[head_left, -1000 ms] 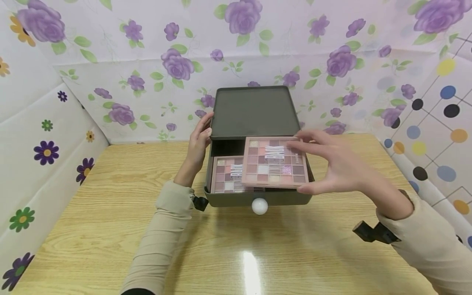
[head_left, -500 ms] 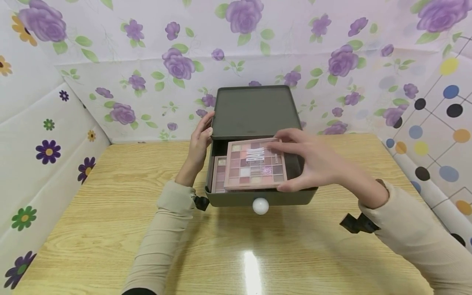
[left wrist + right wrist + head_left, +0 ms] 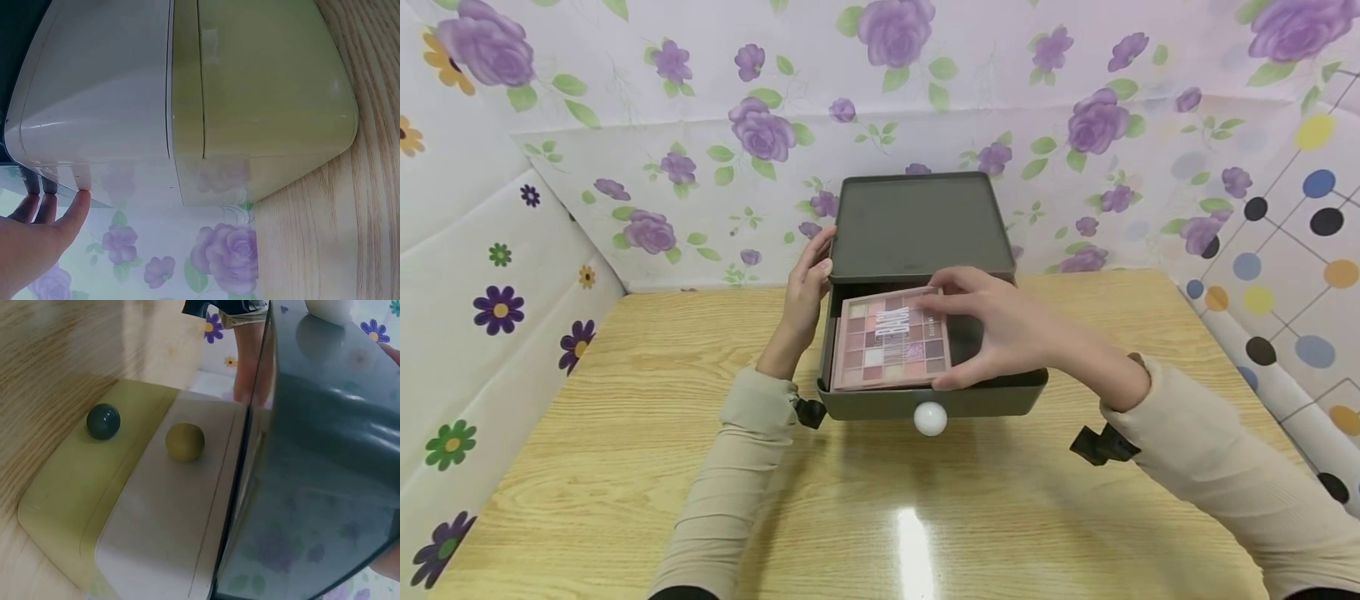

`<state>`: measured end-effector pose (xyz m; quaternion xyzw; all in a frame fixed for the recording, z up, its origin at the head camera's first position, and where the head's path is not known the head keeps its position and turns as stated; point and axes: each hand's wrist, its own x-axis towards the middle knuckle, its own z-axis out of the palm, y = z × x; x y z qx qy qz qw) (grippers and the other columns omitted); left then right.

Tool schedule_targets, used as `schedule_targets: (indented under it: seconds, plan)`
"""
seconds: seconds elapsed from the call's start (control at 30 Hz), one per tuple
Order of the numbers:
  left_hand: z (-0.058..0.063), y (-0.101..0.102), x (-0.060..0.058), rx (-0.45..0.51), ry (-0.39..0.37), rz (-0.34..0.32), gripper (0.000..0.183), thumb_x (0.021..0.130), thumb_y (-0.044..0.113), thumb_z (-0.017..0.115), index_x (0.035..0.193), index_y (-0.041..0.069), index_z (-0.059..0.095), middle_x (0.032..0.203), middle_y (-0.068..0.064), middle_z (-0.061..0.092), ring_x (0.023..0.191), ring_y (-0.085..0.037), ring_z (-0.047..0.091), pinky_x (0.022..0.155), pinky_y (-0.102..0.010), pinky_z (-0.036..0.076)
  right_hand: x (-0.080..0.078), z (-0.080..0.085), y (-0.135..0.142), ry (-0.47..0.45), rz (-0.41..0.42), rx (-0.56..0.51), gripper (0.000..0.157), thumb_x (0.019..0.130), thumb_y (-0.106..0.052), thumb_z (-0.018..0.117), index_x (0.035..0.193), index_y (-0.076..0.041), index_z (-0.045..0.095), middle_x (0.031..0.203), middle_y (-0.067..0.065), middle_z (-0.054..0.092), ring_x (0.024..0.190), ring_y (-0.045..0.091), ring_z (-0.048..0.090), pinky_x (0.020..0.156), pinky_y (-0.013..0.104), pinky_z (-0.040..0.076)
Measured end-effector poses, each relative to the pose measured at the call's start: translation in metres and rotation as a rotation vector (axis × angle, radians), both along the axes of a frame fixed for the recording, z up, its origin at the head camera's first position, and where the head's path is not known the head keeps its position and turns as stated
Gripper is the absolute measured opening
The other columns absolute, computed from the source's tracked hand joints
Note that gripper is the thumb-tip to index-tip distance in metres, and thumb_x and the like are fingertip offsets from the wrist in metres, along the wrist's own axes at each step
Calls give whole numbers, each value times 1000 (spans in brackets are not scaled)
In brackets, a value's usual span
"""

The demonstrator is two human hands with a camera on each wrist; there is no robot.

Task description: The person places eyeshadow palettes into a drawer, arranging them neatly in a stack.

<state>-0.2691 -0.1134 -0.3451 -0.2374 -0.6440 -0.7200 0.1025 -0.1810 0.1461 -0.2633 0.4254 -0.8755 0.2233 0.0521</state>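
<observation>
My right hand (image 3: pixel 1000 325) pinches a pink eyeshadow palette (image 3: pixel 887 342) by its right end, thumb at the near edge and fingers at the far edge. The palette lies slightly askew over the left part of the pulled-out dark green top drawer (image 3: pixel 865 406), which has a white knob (image 3: pixel 930 419). A second palette beneath it is mostly hidden. With its fingertips, my left hand (image 3: pixel 805 292) touches the left side of the drawer cabinet (image 3: pixel 921 225) near the back. Those fingertips (image 3: pixel 81 200) also show against the cabinet in the left wrist view.
Below the green drawer are a whitish drawer with a yellow knob (image 3: pixel 185 442) and a yellow-green drawer with a dark knob (image 3: pixel 103 422). The cabinet stands on a wood-grain table (image 3: pixel 662 400). Flower-printed sheeting (image 3: pixel 700 192) rises behind; dotted sheeting (image 3: pixel 1285 250) stands at the right.
My right hand has moved the palette left and lower into the drawer, over the other palette, which it now nearly covers. My left hand stays in place.
</observation>
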Motion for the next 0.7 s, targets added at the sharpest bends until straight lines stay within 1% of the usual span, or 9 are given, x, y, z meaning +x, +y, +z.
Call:
schedule_targets:
  seconds: [0.17,0.33,0.43,0.53,0.7]
  plan:
    - [1,0,0,12,-5,-2,55,88,21,38,140,3,33,141,-13,35,122,-20,39,88,-32,36,-3,-3,-5,-38,39,-20,74,60,-45,78,122,-8,60,124,12,46,110,27,44,88,44,38]
    - [4,1,1,-5,-32,0,54,89,14,34,141,0,30,143,-15,31,125,-22,35,89,-32,34,-4,-3,-6,-103,51,-3,75,62,-46,77,125,-9,58,126,9,45,112,24,44,91,42,36]
    - [5,1,2,-21,-37,4,54,89,12,32,141,-2,28,144,-18,29,126,-24,34,87,-31,34,-4,-4,-6,-121,62,2,76,63,-45,77,126,-8,56,126,10,45,112,24,44,91,42,36]
    - [5,1,2,-24,-33,6,54,89,12,32,141,-2,27,144,-18,28,125,-24,34,86,-30,35,-4,-4,-5,-131,80,4,76,64,-43,78,127,-6,55,126,11,45,111,25,45,91,43,36]
    - [2,0,1,-8,-24,4,54,89,16,35,141,2,31,143,-14,32,124,-20,36,84,-29,35,-4,-4,-4,-145,97,45,79,66,-43,76,129,-2,51,129,16,43,114,29,44,92,45,35]
